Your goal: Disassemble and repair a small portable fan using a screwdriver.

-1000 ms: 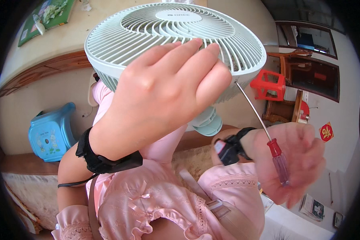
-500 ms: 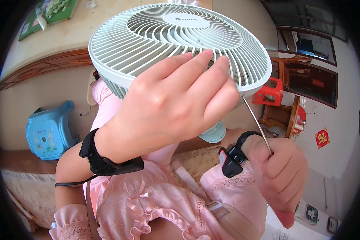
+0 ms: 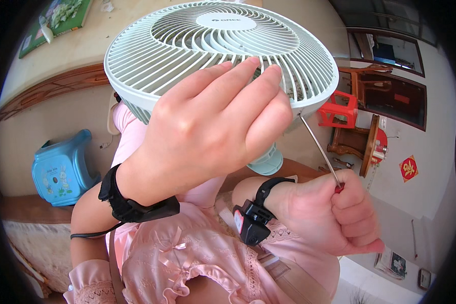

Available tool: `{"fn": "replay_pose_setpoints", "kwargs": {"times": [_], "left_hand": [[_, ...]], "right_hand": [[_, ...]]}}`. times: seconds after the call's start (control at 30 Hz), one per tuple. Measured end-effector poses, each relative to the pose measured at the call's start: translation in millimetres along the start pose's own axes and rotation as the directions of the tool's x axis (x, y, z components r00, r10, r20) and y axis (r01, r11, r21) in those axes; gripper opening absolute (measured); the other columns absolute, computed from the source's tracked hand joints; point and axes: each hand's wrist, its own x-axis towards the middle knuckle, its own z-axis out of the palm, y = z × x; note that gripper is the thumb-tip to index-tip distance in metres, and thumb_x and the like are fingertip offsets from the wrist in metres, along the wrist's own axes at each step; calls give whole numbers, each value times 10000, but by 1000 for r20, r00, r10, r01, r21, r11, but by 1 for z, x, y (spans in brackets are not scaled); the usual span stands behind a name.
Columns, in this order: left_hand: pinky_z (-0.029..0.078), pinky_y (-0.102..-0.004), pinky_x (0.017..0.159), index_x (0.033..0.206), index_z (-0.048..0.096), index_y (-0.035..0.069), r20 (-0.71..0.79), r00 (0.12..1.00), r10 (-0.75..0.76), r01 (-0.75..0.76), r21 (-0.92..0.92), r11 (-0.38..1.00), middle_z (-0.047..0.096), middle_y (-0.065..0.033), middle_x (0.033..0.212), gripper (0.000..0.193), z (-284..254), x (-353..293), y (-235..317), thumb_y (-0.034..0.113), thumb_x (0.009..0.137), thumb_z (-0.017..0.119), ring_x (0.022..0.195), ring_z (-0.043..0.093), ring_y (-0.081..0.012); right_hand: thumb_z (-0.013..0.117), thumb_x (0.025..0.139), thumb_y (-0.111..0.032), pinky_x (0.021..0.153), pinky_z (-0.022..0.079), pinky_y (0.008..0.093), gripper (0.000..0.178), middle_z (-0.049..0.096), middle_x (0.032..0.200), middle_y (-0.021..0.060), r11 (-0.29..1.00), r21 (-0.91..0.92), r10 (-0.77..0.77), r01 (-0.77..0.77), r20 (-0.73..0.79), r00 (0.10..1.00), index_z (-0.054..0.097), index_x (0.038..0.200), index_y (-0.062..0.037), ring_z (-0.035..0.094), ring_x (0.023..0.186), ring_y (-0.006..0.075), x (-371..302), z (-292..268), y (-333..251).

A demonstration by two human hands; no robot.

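A pale mint-green fan [image 3: 215, 45] with a round slatted grille is tilted up before me. My left hand [image 3: 213, 121] grips its near rim, fingertips resting on the slats; the thumb is hidden beneath. In my right hand [image 3: 339, 218], closed in a fist, is a screwdriver [image 3: 319, 150] with a thin metal shaft. A bit of its red handle shows at the fist. The shaft's tip meets the underside of the fan's rim, just right of my left hand. Below the grille shows part of the fan's base [image 3: 267, 163]. Both wrists wear black straps with small devices.
A pale table [image 3: 81, 55] with a wooden edge lies beyond the fan, holding a green board [image 3: 66, 28] with greens. A blue stool [image 3: 63, 169] stands on the left. On the right are a red stool [image 3: 339, 110] and wooden furniture [image 3: 357, 144].
My right wrist has turned and moved left, and more of the red screwdriver handle shows. The fan and my left hand have shifted slightly left and up in view.
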Motion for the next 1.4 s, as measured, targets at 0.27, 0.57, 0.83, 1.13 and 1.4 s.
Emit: {"fn": "replay_pose_setpoints", "kwargs": {"times": [0.27,0.57,0.83,1.13,1.4], "left_hand": [[504,-298,757,884,573,61,0,1000,-29,29,-15,999,630,-53,1055,334,5,-3,5,110,561,644,950,622,-202],[499,-313,761,954,541,64,124,991,48,-43,-47,998,592,-55,1113,520,-5,7,-5,122,461,696,990,603,-215],[502,-316,762,949,542,61,132,991,30,-28,-21,999,596,-60,1108,514,-3,3,3,121,462,693,984,607,-216],[509,-304,764,914,565,58,48,999,18,-17,-22,1000,625,-63,1066,402,0,2,4,151,537,668,947,627,-215],[511,-308,767,897,564,44,53,998,18,-16,-35,999,629,-72,1058,389,1,4,2,145,537,674,953,624,-224]], "right_hand": [[363,950,-274,468,169,249,430,203,509,-58,997,-61,12,-43,-436,900,249,551,-163,172,455,87,-3,5,-4],[418,931,-339,657,304,258,324,526,642,-65,955,-294,57,-29,88,994,576,707,-166,464,672,74,25,-21,-2],[577,870,-320,431,209,190,224,533,574,-91,912,105,160,-396,797,582,577,719,-155,444,478,14,64,-31,11],[468,899,-403,415,86,210,472,232,442,-103,992,114,11,-55,357,934,283,528,-176,182,376,13,25,-15,10],[386,941,-414,432,146,215,493,194,478,-91,972,-224,-67,70,24,997,246,535,-171,155,406,50,-1,12,7]]}}
